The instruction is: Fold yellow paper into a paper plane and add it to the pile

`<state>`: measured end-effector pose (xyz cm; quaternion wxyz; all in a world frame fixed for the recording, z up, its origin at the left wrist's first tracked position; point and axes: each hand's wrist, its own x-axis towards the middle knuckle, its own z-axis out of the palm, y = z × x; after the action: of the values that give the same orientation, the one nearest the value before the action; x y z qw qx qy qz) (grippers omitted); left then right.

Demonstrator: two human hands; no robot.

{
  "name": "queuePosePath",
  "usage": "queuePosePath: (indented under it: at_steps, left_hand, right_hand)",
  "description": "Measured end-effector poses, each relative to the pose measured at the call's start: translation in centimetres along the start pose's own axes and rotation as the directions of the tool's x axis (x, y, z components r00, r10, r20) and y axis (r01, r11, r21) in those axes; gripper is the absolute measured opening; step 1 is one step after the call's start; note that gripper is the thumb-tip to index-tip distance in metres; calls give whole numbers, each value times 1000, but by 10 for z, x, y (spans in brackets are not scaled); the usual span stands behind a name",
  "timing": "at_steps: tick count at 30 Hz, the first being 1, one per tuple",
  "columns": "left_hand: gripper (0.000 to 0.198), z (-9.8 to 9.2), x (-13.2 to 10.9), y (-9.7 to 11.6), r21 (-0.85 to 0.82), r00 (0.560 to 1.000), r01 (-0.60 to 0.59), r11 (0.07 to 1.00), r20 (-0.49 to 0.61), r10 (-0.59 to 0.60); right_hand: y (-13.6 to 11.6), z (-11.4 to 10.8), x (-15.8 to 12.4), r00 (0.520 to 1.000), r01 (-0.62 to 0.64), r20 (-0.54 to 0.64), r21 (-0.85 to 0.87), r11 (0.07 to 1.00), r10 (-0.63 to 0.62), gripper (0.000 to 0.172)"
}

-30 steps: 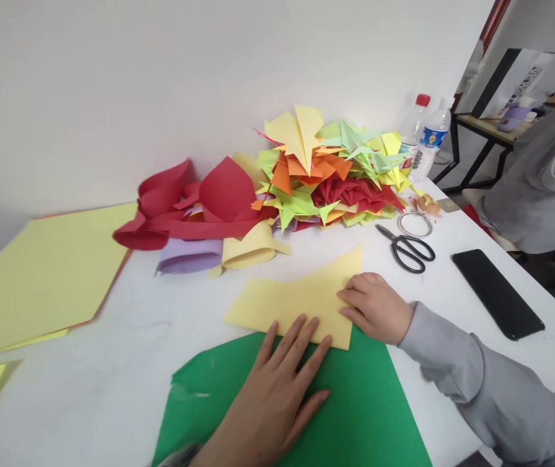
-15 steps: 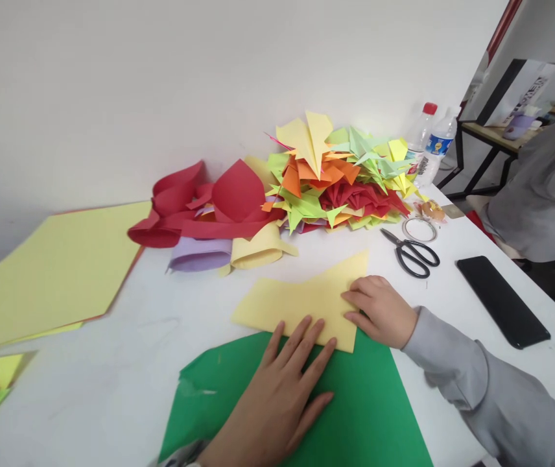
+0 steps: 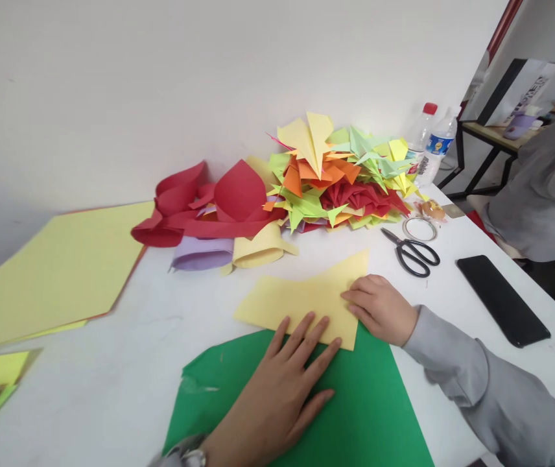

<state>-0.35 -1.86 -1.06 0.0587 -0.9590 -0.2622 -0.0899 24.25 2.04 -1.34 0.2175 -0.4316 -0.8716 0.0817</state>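
A folded sheet of yellow paper lies partly on a large green sheet and partly on the white table. My left hand rests palm down on the green sheet. Its fingers are spread, with the tips on the yellow paper's near edge. At that paper's right edge is my right hand, its fingers bent and close together on the margin. The underside of its grip is hidden.
Scissors, a tape roll and a black phone lie to the right. Behind are folded paper pieces, red paper shapes and plastic bottles. Yellow sheets lie left; a person is at right.
Almost nothing differs. My left hand has shifted very slightly to the right; the yellow paper and my right hand stay nearly where they were.
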Motion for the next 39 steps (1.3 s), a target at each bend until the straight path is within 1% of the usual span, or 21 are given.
queuePosePath:
  at_steps: [4, 7, 10, 13, 18, 23, 25, 29, 36, 39]
  left_hand:
    - [53, 1, 1, 0, 5, 1000, -2, 1000, 17, 2]
    - [53, 3, 1, 0, 6, 1000, -9, 1000, 21, 9]
    - [54, 4, 2, -1, 11, 1000, -22, 1000, 18, 22]
    - [56, 4, 2, -2, 20, 999, -36, 999, 8, 36]
    - [55, 2, 5, -1, 35, 999, -39, 999, -4, 39]
    - [56, 2, 6, 0, 23, 999, -35, 999, 5, 35]
    - [57, 2, 5, -1, 38, 999, -44, 998, 2, 44]
    - [56, 2, 4, -1, 48, 999, -45, 998, 7, 45]
    - [53, 2, 5, 0, -31, 1000, -11, 999, 23, 12]
    - [53, 1, 6, 1, -35, 1000, -11, 999, 17, 12]
  right_hand:
    - [9, 4, 0, 999, 11, -50, 66, 998, -8, 26]
    - [20, 7, 1, 997, 31, -76, 143, 989, -21, 31]
    - [30, 8, 2, 995, 36, -95, 237, 971, -14, 39]
    - [35, 9, 3, 995, 31, -98, 285, 958, -3, 39]
    - [36, 11, 2, 995, 15, -96, 295, 955, 13, 39]
    - [35, 11, 3, 996, 1, -83, 312, 950, 26, 27]
    - [34, 10, 4, 997, -6, -70, 318, 948, 30, 25]
    - [33, 9, 4, 997, -21, -59, 318, 948, 42, 27]
    - [34, 10, 4, 996, -39, -65, 332, 942, 64, 29]
    - [35, 11, 4, 995, -34, -74, 336, 941, 62, 29]
